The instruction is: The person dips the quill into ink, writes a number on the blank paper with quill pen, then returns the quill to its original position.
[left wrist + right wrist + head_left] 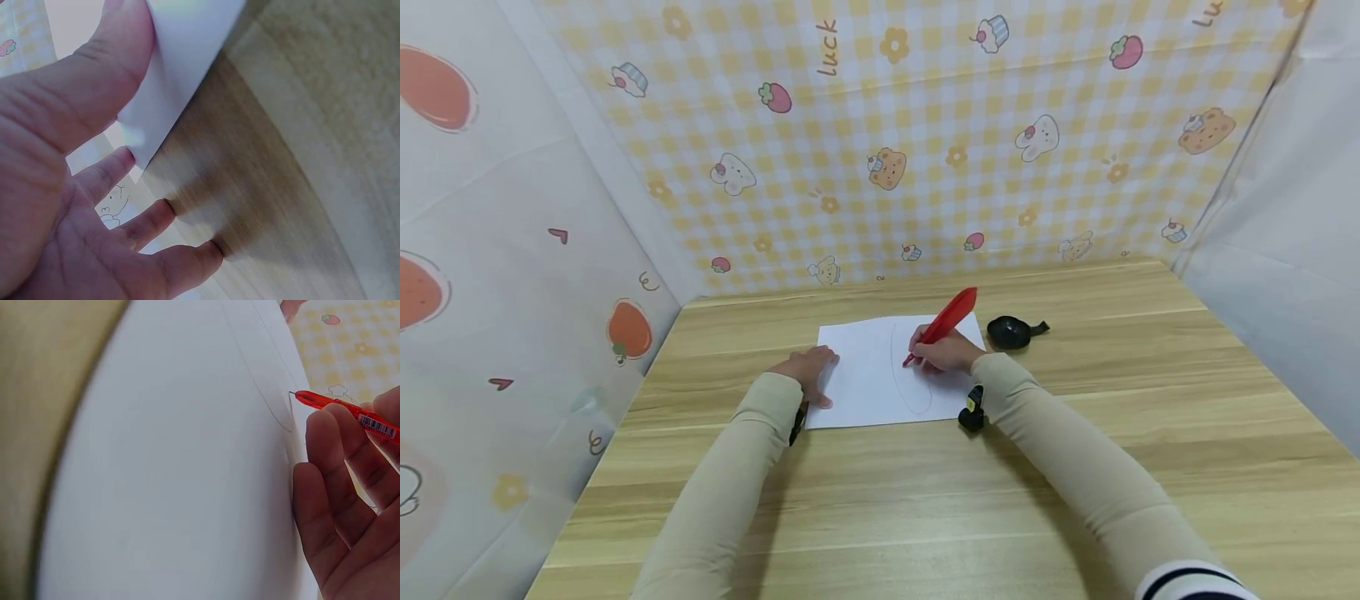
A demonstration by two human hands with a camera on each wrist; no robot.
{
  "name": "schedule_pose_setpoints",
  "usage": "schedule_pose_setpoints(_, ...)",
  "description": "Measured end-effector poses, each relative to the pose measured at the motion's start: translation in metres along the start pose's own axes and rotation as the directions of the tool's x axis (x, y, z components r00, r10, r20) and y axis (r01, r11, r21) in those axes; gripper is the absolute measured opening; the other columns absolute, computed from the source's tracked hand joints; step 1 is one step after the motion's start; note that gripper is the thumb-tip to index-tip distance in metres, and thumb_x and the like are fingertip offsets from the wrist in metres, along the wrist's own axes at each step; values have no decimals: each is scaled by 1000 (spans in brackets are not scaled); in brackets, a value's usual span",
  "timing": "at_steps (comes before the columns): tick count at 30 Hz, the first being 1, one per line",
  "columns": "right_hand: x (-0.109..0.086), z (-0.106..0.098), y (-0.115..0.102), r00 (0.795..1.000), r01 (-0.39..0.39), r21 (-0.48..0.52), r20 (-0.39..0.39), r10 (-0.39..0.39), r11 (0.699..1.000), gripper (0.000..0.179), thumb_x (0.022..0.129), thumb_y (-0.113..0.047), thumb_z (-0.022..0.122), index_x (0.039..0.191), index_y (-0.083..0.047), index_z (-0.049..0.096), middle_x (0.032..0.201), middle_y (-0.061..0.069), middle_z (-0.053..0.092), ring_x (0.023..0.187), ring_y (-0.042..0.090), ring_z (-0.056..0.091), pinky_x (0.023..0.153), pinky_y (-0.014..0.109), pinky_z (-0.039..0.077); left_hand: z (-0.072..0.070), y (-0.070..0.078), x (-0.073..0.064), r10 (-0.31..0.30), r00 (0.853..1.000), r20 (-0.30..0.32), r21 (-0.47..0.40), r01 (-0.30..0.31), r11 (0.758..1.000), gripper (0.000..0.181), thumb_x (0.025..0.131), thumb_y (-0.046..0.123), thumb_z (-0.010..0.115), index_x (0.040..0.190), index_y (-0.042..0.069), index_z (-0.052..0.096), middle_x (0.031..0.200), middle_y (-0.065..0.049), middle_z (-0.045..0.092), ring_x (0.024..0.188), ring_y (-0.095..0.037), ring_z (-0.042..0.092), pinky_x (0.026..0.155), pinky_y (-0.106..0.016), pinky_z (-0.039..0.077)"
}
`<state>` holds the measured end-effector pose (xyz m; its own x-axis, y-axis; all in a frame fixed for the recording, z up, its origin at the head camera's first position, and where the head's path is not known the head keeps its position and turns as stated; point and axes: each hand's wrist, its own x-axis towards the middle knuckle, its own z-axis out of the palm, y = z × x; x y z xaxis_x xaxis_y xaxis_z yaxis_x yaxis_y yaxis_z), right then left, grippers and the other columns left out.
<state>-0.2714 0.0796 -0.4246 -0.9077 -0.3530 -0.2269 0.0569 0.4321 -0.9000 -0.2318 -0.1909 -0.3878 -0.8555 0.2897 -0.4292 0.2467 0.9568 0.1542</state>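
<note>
A white sheet of paper [857,375] lies on the wooden table, with a thin curved line drawn as a tall, narrow loop open near its right side. My right hand [947,352] pinches a red pen with a feather-shaped top [952,313], its tip down at the line. In the right wrist view, the pen's red barrel [344,407] carries a barcode label, and the other fingers curl loosely below it. My left hand [808,371] rests at the paper's left edge, fingers spread. In the left wrist view, the thumb [119,56] lies over the paper and fingertips touch the table.
A black rounded object with a short tail [1009,332] lies just right of the paper. A yellow checked cloth [850,225] with cartoon prints hangs behind the wooden table [880,517]. Pale sheets hang at both sides. Black wrist cameras sit under both wrists.
</note>
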Motion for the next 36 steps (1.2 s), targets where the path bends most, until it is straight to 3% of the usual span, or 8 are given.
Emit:
schedule_pose_setpoints(17, -2, 6, -2, 999, 36, -12, 41, -36, 999, 8, 91, -14, 56, 94, -10, 62, 82, 8, 66, 61, 18, 58, 55, 27, 50, 4, -6, 7, 26, 1000, -11, -8, -26, 1000, 83, 80, 23, 81, 147, 5, 35, 157, -19, 21, 137, -50, 24, 110, -53, 27)
schedule_pose_setpoints(36, -5, 12, -7, 996, 38, -26, 80, -36, 999, 7, 91, -14, 57, 94, -11, 63, 82, 8, 67, 63, 20, 58, 55, 27, 49, 2, -1, 0, 17, 1000, -23, -12, -18, 1000, 81, 81, 22, 80, 147, 5, 35, 157, -19, 22, 137, -49, 25, 110, -53, 28)
